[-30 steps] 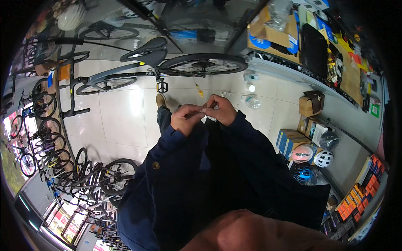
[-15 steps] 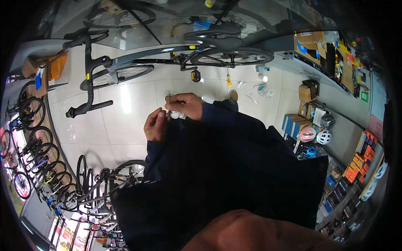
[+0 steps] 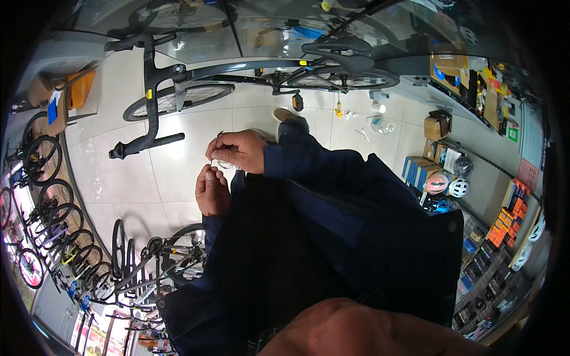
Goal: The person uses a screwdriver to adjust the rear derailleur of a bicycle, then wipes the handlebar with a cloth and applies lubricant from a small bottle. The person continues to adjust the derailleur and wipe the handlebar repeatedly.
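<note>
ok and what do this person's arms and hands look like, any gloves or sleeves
The left hand and right hand are bare, with no gloves. The left sleeve and right sleeve are long, dark navy and loose, reaching about the wrists; no markings are readable on them.

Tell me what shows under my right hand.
A whitish item shows at the lower edge of the right hand; the hand covers the rest, hiding the item's full shape.

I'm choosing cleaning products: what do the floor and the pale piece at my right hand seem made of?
Floor: probably glazed tile, pale and glossy, given its bright reflections and joint lines.
Pale piece at your right hand: perhaps plastic, whitish; mostly hidden, so uncertain.
</note>
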`<action>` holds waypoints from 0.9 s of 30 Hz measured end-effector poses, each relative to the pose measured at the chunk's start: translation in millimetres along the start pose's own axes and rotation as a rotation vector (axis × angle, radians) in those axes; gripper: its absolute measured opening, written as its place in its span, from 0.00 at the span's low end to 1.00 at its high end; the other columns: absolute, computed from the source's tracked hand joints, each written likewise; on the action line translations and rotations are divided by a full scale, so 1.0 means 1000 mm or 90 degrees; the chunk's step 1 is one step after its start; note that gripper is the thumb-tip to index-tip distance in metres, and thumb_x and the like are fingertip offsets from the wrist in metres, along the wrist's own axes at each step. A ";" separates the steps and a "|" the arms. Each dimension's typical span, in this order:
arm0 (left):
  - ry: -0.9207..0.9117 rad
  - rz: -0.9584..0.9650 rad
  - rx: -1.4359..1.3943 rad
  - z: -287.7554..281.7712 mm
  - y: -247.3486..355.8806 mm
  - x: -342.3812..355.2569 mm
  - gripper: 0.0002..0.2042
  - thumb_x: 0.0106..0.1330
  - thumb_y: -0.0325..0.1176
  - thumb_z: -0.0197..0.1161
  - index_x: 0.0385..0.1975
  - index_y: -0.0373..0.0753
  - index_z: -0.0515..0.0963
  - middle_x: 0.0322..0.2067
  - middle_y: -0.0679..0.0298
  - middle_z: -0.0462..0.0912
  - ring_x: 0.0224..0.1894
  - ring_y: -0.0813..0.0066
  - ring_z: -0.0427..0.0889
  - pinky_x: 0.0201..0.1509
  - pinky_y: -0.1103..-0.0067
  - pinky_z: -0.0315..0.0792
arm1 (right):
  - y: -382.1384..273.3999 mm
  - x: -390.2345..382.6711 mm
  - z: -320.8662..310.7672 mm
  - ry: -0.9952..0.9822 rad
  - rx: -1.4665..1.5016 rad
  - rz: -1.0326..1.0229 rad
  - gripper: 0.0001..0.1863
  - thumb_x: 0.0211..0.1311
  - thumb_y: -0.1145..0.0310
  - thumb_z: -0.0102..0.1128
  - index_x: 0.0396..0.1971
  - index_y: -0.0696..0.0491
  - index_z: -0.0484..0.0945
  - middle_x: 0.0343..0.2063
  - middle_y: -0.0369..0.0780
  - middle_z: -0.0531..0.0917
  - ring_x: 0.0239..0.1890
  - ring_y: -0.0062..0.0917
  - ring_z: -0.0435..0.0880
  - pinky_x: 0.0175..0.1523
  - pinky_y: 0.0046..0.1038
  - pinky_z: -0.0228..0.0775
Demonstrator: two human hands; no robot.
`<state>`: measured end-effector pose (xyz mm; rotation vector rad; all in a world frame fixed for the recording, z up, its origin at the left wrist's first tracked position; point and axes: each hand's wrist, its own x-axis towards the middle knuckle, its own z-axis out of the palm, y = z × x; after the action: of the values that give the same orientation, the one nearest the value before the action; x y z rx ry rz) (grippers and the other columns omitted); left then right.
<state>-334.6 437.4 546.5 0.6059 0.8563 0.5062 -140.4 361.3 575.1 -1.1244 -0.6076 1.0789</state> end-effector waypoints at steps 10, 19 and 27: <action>-0.007 0.084 -0.014 0.005 0.019 0.031 0.12 0.75 0.30 0.62 0.55 0.36 0.80 0.46 0.62 0.84 0.43 0.77 0.82 0.47 0.80 0.78 | -0.004 0.048 -0.010 -0.055 -0.043 0.002 0.08 0.70 0.69 0.66 0.42 0.58 0.85 0.39 0.38 0.90 0.45 0.22 0.88 0.53 0.25 0.80; 0.054 0.134 0.102 0.012 0.049 0.048 0.10 0.76 0.28 0.61 0.52 0.31 0.79 0.44 0.57 0.85 0.39 0.73 0.81 0.43 0.79 0.78 | -0.005 0.083 0.010 -0.042 -0.006 -0.001 0.09 0.69 0.68 0.66 0.41 0.58 0.86 0.37 0.39 0.88 0.42 0.23 0.88 0.50 0.25 0.79; 0.043 0.171 0.196 -0.036 0.129 0.072 0.10 0.67 0.24 0.70 0.45 0.28 0.82 0.40 0.56 0.86 0.40 0.70 0.86 0.48 0.76 0.81 | 0.007 0.137 0.084 -0.078 -0.029 0.033 0.07 0.73 0.70 0.63 0.45 0.57 0.81 0.40 0.37 0.87 0.43 0.18 0.84 0.51 0.23 0.75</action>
<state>-345.4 586.0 576.4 0.9993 0.9299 0.6457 -159.6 521.1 582.5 -1.1244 -0.7060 1.1902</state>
